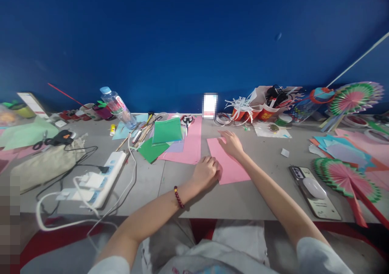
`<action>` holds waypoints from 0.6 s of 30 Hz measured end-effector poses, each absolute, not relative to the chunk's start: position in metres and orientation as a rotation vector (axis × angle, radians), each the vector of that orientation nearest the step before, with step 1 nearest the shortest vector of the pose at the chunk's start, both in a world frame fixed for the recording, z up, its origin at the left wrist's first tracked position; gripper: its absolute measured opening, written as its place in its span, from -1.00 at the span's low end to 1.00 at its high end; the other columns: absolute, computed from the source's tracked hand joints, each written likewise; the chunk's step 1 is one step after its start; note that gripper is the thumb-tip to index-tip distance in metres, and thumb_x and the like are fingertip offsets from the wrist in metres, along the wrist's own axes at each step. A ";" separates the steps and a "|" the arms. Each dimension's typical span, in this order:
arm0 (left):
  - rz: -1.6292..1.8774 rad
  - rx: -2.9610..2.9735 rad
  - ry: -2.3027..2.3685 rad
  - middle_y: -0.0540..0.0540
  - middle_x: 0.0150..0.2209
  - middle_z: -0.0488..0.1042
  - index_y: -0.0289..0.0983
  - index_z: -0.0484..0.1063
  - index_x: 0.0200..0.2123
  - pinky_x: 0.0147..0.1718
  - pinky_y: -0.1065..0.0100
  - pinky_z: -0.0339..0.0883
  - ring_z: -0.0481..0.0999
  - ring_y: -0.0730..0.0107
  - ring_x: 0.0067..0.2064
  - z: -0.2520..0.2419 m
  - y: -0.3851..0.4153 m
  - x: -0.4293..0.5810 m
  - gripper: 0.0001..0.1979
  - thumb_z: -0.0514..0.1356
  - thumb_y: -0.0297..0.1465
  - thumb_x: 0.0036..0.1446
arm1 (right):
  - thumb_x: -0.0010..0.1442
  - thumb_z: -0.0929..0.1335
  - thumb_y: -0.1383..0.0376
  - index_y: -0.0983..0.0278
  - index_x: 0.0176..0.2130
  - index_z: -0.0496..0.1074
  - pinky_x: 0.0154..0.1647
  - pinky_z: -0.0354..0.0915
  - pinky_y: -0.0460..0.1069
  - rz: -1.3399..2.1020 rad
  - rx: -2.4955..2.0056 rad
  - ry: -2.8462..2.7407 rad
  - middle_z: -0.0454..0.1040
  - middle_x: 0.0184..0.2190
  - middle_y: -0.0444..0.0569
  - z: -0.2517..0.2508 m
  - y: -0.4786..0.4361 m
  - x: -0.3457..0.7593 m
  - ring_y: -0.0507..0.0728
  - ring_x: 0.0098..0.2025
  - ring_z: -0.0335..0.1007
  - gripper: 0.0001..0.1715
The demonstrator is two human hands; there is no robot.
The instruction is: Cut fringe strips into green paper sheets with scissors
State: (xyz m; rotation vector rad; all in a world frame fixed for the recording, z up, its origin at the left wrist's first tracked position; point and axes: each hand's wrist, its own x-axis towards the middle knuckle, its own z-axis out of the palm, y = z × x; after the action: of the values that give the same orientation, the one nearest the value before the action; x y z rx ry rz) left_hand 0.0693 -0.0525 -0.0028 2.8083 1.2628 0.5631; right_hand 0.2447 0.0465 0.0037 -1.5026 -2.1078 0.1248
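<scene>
A flat pink paper sheet (233,168) lies on the grey table (227,203); the left hand (207,170) curls at its left edge, can't tell if gripping; the right hand (231,144) spreads loose across its far edge.

A single plain pink sheet of paper (232,169) lies flat on the grey table (267,201), turned slightly askew, its near edge running a little farther away toward the right. The right hand (231,143) spreads over its far part, and the forearm covers much of its right side; the left hand (208,171), fingers curled, is at its left edge, where contact is hard to tell.
</scene>
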 end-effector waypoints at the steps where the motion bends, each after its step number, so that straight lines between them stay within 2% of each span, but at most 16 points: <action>1: 0.610 2.793 1.304 -0.25 -0.10 0.43 -0.33 0.37 -0.17 -0.05 0.12 0.28 0.37 0.11 0.00 -0.003 -0.052 0.069 -0.77 0.16 -0.36 0.11 | 0.23 0.26 0.26 0.32 0.11 0.37 0.03 0.21 0.16 0.077 -1.594 -2.069 0.45 -0.02 0.15 0.003 0.037 0.256 0.28 -0.01 0.31 -0.53; 3: 0.669 2.746 1.393 -0.32 0.03 0.36 -0.37 0.31 -0.04 0.05 0.04 0.21 0.29 0.01 0.11 -0.003 -0.052 0.070 -0.61 0.18 -0.31 0.08 | 0.23 0.25 0.22 0.32 0.12 0.34 0.01 0.22 0.18 0.015 -1.741 -2.020 0.46 -0.03 0.15 0.001 0.016 0.278 0.30 -0.02 0.32 -0.50; 5: 0.666 2.709 1.440 -0.35 0.08 0.32 -0.39 0.27 0.02 0.09 0.01 0.16 0.25 -0.03 0.15 -0.003 -0.053 0.070 -0.53 0.18 -0.26 0.08 | 0.24 0.22 0.20 0.26 0.10 0.36 -0.01 0.23 0.18 -0.010 -1.830 -2.006 0.47 -0.04 0.10 -0.005 -0.006 0.297 0.30 -0.04 0.33 -0.53; 9: 0.639 2.659 1.462 -0.36 0.10 0.31 -0.39 0.26 0.05 0.12 0.02 0.13 0.24 -0.04 0.16 -0.002 -0.054 0.070 -0.50 0.16 -0.23 0.10 | 0.23 0.21 0.19 0.24 0.10 0.34 0.01 0.20 0.21 0.040 -1.829 -1.996 0.43 0.05 0.04 -0.016 -0.031 0.308 0.34 0.06 0.27 -0.52; 15: 0.658 2.544 1.347 -0.33 0.14 0.27 -0.32 0.26 0.06 0.15 -0.06 0.12 0.24 -0.05 0.18 -0.002 -0.049 0.068 -0.52 0.19 -0.29 0.09 | 0.15 0.27 0.18 0.21 0.11 0.31 0.00 0.24 0.20 0.302 -1.722 -1.757 0.52 -0.12 0.03 -0.017 -0.024 0.295 0.28 -0.07 0.37 -0.47; 18: 0.762 2.398 1.183 -0.27 0.23 0.17 -0.23 0.18 0.16 0.11 -0.01 0.24 0.26 0.02 0.19 -0.004 -0.046 0.067 -0.47 0.18 -0.37 0.11 | 0.12 0.30 0.17 0.23 0.11 0.29 0.02 0.26 0.20 0.413 -1.636 -1.665 0.48 -0.07 0.08 -0.020 -0.022 0.296 0.26 -0.03 0.39 -0.44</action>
State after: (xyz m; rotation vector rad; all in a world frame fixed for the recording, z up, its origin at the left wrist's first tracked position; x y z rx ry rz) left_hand 0.0665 -0.0458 -0.0042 2.3980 1.1828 0.7623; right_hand 0.2963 -0.0219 -0.0196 -1.6360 -1.6648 0.4130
